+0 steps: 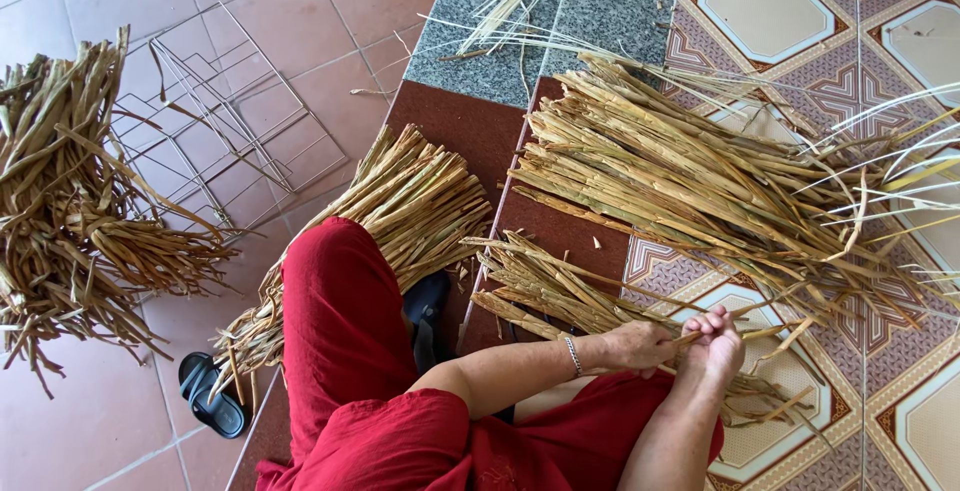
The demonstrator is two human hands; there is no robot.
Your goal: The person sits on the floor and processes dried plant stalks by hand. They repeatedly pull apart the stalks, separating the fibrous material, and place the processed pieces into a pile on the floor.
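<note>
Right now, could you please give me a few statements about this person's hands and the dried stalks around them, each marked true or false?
1. Both hands, the left hand and the right hand, meet on a dried stalk. True.
2. A bracelet is on the right wrist. False: it is on the left wrist.
3. A wire frame lies on the plain reddish floor tiles. True.
4. The black sandals rest on the patterned tiles. False: they lie on the plain reddish tiles, beside the red-clothed leg.
5. The largest stalk pile is stacked upright. False: it lies flat.
</note>
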